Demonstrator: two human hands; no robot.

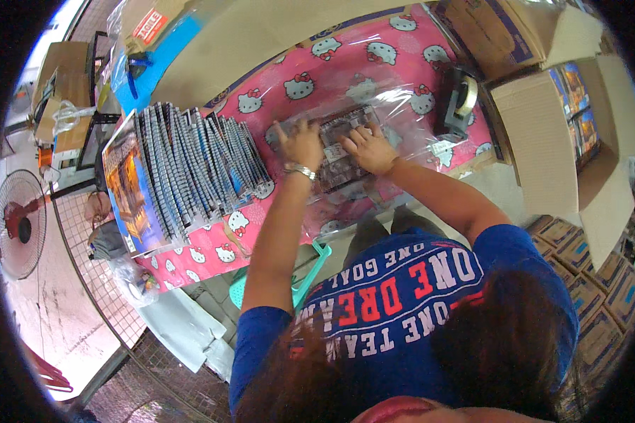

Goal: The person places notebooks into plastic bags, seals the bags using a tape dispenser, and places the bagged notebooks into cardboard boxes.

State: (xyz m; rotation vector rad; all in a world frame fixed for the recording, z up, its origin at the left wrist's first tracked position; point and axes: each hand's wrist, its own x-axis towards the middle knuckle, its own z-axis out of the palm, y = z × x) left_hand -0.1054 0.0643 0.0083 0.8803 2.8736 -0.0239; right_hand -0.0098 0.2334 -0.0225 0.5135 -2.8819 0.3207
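A dark printed booklet, seemingly spiral-bound, lies at the middle of the table under or inside clear plastic film. My left hand rests on its left side with fingers spread. On its right part lies my right hand, fingers stretched forward over the plastic. Neither hand grips anything that I can see. To the left, a long leaning row of spiral-bound books fills that end of the table, the front cover showing a lit building. Glare on the film blurs the booklet's edges.
A black tape dispenser stands at the table's right end. An open carton with similar printed books is beyond it. Pink patterned sheeting covers the table. A fan stands far left; stacked cartons are at lower right.
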